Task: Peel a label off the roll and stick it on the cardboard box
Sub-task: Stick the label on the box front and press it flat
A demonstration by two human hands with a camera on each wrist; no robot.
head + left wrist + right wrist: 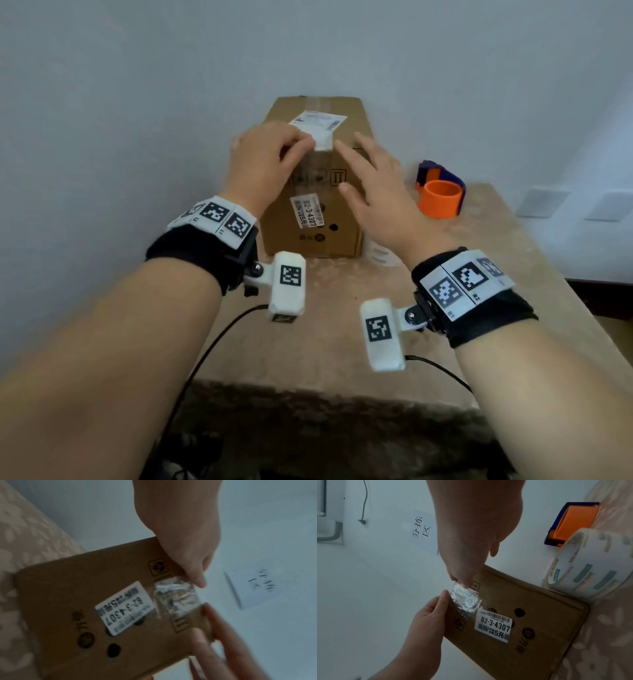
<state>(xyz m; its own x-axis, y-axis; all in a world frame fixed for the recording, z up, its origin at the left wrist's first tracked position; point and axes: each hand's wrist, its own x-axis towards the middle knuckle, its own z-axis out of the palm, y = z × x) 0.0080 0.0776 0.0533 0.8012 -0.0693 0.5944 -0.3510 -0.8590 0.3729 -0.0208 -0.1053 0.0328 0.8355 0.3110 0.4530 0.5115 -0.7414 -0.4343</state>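
**Label held at the top front edge of the box**

Both forearms fill the lower half of the head view, each wearing a black wrist strap with printed markers. Above them, at frame centre, the left hand (265,161) has its thumb and fingers curled together, pinching the near end of a white label (320,128) that lies over the top front edge of the cardboard box (310,219). The label's far part rests on the box top; whether it is already stuck down is hard to tell from this angle. Just right of it, the right hand (371,192) is spread, fingers straight, with its fingertips close to the label and the box's front corner; in the right wrist view one fingertip seems to touch a patch of crinkled clear tape (466,599) on the box's front face.

Lower on that face sits a second printed sticker (494,626) reading 82-3-4307. The box stands on a beige patterned table (342,342). At the right of the box, low against its side, is the label roll (590,566), and further towards the upper right an orange and blue tape dispenser (440,193). A sheet with handwriting (422,530) hangs on the pale wall.
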